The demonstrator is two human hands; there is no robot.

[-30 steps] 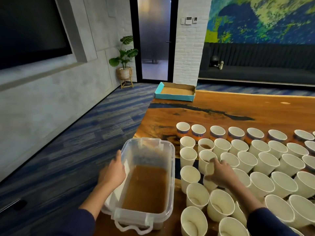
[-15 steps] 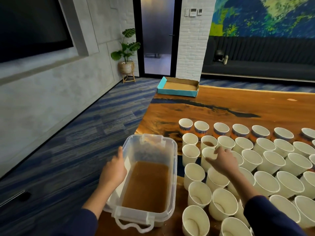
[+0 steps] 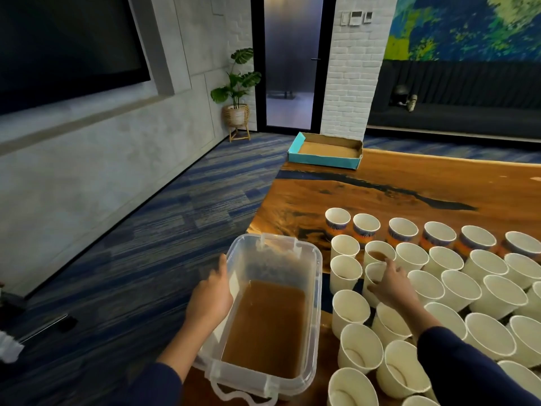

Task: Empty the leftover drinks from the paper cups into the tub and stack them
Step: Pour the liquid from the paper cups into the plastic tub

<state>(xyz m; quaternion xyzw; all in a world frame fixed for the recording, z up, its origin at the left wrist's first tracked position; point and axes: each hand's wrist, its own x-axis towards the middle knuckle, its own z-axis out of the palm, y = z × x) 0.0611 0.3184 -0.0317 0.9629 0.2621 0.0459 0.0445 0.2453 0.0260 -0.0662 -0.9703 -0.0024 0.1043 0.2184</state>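
A clear plastic tub holding brown liquid sits at the table's left edge. My left hand holds the tub's left wall, thumb up by the rim. Several white paper cups crowd the table to the tub's right. One cup in the second row has brown drink in it. My right hand reaches over the cups with fingers spread. Its index fingertip is at that cup's near rim and its thumb lies beside a nearer cup. It holds nothing.
The wooden table stretches away behind the cups, with a shallow teal cardboard tray at its far left corner. Blue carpet floor lies to the left of the table edge. The back row of cups has printed sides.
My right hand has let go of a cup lower down and moved forward over the cups to the one with brown drink. My left hand stays on the tub.
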